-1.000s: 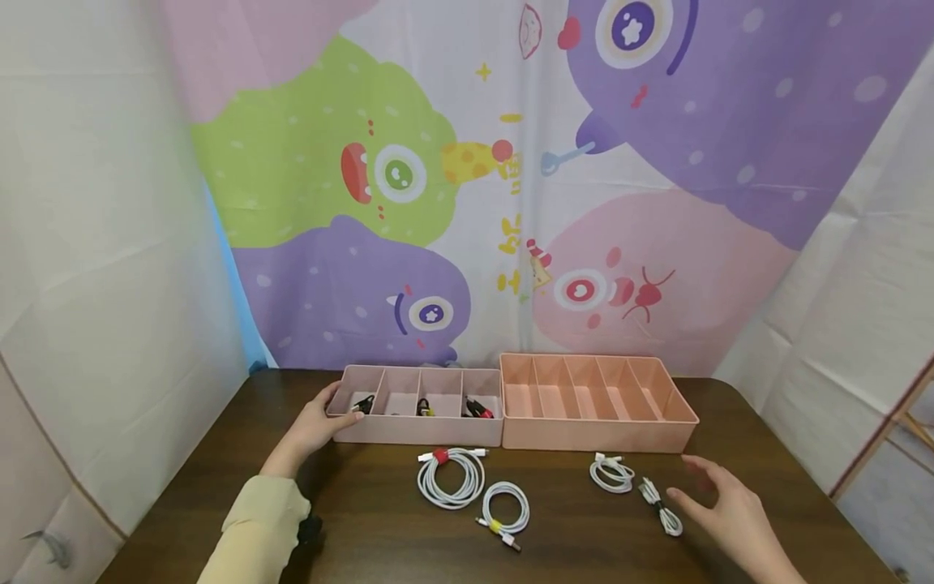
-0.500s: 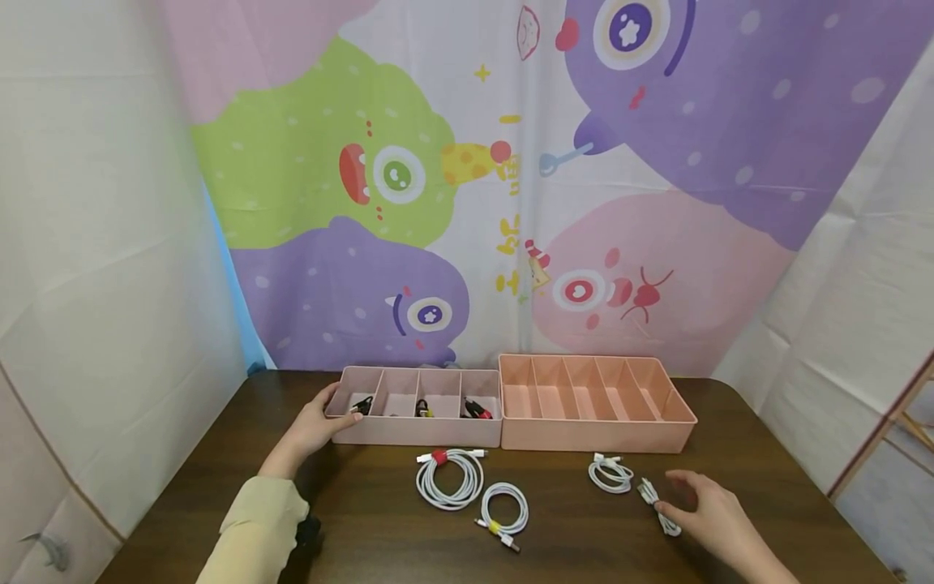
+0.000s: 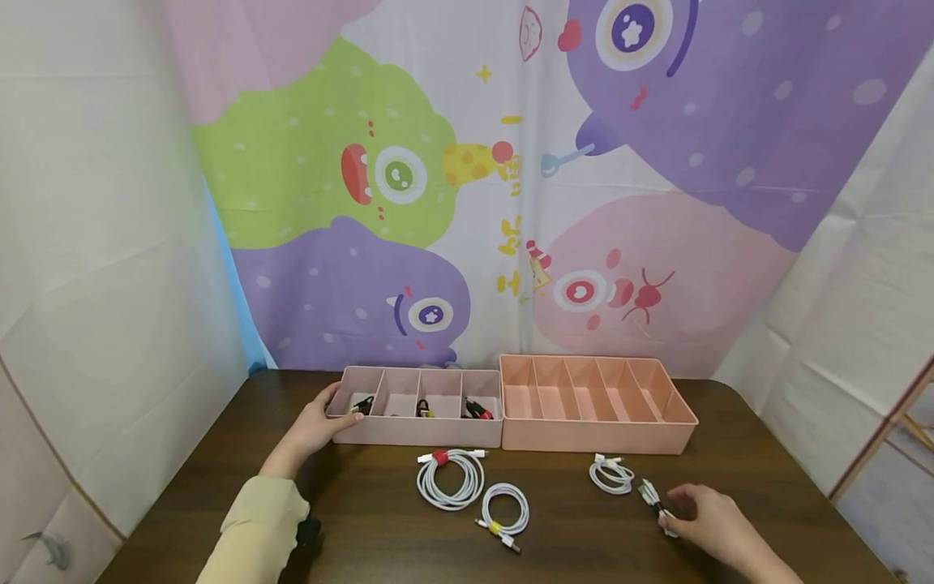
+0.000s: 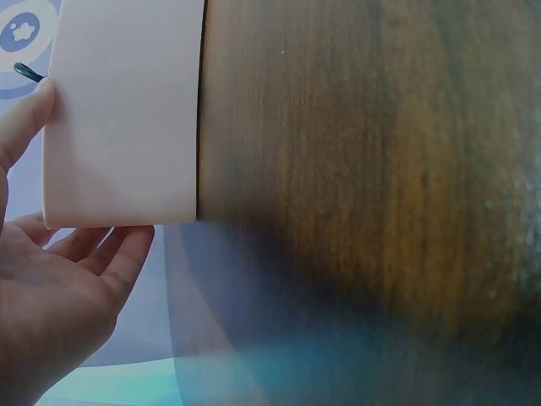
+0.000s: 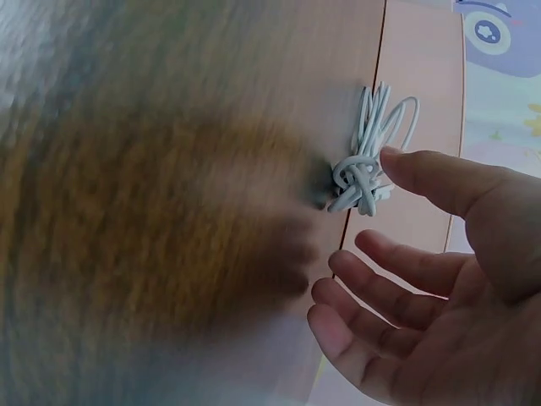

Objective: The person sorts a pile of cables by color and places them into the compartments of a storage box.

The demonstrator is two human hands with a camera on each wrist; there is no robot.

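The head view shows the tied cable (image 3: 649, 492), white with a black tie, lying on the table (image 3: 569, 543) at the near right, slanting from far left to near right. The right hand (image 3: 713, 521) is at its right side, the thumb tip by the cable's near end; in the right wrist view the fingers are loosely bent and stand well apart from the thumb, so the hand is about half spread and has hold of nothing (whether the thumb touches the cable, I cannot tell). Just to the far left lies the short coil (image 3: 620, 485), also white. Farther left are two more white loops, the yellow-tied coil (image 3: 506, 537) and, beyond it to the left, the red-tied coil (image 3: 451, 504). Behind them two boxes stand end to end: the peach box (image 3: 594, 436) on the right, with five compartments, and the lilac box (image 3: 417, 431) on the left, with four. Dark cables (image 3: 477, 409) lie in the lilac box's first, third and fourth compartments from the left. The left hand (image 3: 314, 426) grips that box's near left corner, thumb at the near rim, fingers against the left end. A printed cloth (image 3: 394, 105) hangs at the far side.
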